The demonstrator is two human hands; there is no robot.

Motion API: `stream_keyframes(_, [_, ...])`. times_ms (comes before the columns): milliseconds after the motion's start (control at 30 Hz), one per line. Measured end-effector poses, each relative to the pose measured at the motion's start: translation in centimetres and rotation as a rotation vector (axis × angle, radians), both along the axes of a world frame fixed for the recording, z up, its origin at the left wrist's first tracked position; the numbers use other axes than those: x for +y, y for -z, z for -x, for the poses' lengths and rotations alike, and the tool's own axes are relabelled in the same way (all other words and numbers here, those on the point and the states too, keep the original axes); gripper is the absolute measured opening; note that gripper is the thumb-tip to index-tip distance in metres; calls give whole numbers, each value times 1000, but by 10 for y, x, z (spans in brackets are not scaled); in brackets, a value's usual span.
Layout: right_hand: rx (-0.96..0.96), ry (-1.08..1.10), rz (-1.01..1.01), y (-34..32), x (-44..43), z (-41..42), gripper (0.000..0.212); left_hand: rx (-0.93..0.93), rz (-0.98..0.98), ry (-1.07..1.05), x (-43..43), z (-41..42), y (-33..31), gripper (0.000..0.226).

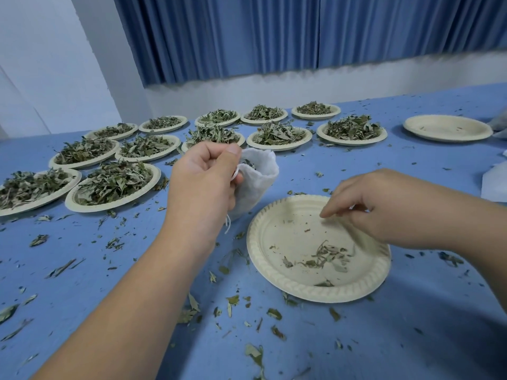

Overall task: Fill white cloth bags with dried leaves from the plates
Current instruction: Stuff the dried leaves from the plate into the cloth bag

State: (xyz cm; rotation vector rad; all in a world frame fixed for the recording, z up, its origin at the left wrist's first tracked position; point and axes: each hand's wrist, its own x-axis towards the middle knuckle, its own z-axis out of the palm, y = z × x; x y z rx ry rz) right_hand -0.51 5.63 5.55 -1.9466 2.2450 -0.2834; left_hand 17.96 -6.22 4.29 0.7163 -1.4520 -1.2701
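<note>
My left hand (204, 176) grips the rim of a white cloth bag (256, 182) and holds it upright with its mouth open, some leaves showing inside and a drawstring hanging below. Just right of the bag lies a cream paper plate (367, 286) with only a few dried leaves (321, 256) left on it. My right hand (367, 207) hovers over the plate's far side, fingers curled downward with the fingertips together; whether they pinch any leaves I cannot tell.
Several plates heaped with dried leaves (112, 185) stand in rows at the back left and centre of the blue table (411, 338). An empty plate (447, 128) sits at the back right. Leaf scraps litter the table. White fabric (495, 182) lies at the right edge.
</note>
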Motion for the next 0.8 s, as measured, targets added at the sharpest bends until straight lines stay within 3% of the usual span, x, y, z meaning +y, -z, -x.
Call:
stream_keyframes(200, [61,-47,-134,8,3,-13,37,6,-7,-8,1,-1,0,19])
stream_keyframes(367, [-82,-150,-111,6,7,-22,37,13,-4,-9,0,-1,-1,19])
stream_keyframes(600, [-28,-354,-118,17,3,-39,54,8,-6,2,1,1,0,21])
stream_keyframes(800, [-122,-297,-186,4,9,-22,48,21,-6,0,-1,-1,0,21])
